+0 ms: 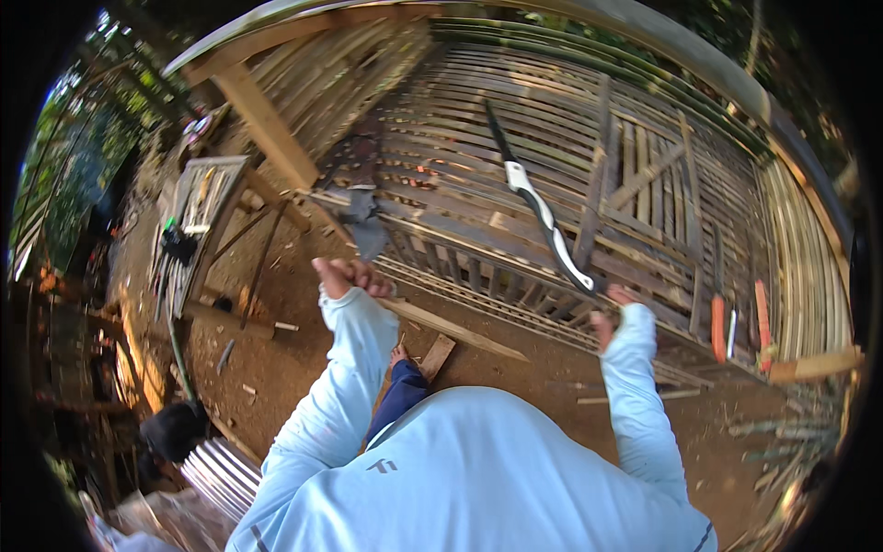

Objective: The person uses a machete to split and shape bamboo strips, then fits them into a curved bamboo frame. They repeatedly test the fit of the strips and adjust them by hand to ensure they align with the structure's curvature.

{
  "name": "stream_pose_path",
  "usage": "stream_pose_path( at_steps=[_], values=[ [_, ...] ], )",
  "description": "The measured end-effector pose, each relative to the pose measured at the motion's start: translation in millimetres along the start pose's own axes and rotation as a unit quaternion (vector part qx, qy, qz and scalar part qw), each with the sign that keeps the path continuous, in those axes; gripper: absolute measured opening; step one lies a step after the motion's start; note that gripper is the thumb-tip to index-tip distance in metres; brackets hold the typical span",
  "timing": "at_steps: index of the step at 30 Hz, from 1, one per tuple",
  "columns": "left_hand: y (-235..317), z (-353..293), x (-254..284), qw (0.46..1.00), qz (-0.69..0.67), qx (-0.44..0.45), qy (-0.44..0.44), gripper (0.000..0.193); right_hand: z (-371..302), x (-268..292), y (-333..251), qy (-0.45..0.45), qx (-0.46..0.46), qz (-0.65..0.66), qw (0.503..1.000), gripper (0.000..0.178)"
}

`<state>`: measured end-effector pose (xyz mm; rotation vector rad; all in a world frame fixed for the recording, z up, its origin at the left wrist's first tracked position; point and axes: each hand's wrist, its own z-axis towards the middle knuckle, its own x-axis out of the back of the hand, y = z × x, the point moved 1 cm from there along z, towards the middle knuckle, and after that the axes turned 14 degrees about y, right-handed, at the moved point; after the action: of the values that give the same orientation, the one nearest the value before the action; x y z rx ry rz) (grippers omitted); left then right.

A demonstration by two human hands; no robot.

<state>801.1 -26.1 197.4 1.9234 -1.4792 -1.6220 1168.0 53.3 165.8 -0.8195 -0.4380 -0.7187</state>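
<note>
Blue shirt (497, 460): one, filling six o'clock, both sleeves reaching forward.
Left hand (354, 276): out at nine o'clock, wrist bent, fingers curled in close; whether they grip, I can't tell.
Wooden strip (460, 329): one, its upper end right beside that left hand, running toward five o'clock.
Right hand (618, 317): at three to four o'clock, forearm raised, thumb and fingers spread apart.
Folding saw (544, 216): one, there it is at two o'clock, unfolded, black-and-white handle ending right by the right fingertips, blade toward twelve; contact I can't tell.
Slatted bamboo platform (515, 129): one, bearing the saw, and two orange-handled tools (718, 327) over at three o'clock.
Grey cloth (368, 230): one, draped over the platform's corner at ten o'clock.
Slatted side table (221, 184): one, between nine and ten, carrying a black bundle (177, 244), contents hidden.
</note>
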Motion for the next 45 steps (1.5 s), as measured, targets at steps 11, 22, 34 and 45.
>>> stream_pose_path(
  at_steps=[11,22,34,45],
  values=[
    [-91,73,65,0.949,0.2,0.228,-0.09,0.039,-161,45,28,-0.18,-0.244,0.136,0.943,0.023],
    [-208,-91,77,0.716,0.529,0.355,-0.286,0.02,-418,146,36,0.301,-0.702,0.253,0.594,0.03],
    [-276,-93,90,0.559,0.591,0.42,-0.401,0.022,-391,196,-25,0.559,-0.57,0.401,0.448,0.03],
    [-278,-112,43,0.667,0.431,0.455,-0.402,0.014,-363,171,51,0.535,-0.646,0.215,0.5,0.033]
  ],
)
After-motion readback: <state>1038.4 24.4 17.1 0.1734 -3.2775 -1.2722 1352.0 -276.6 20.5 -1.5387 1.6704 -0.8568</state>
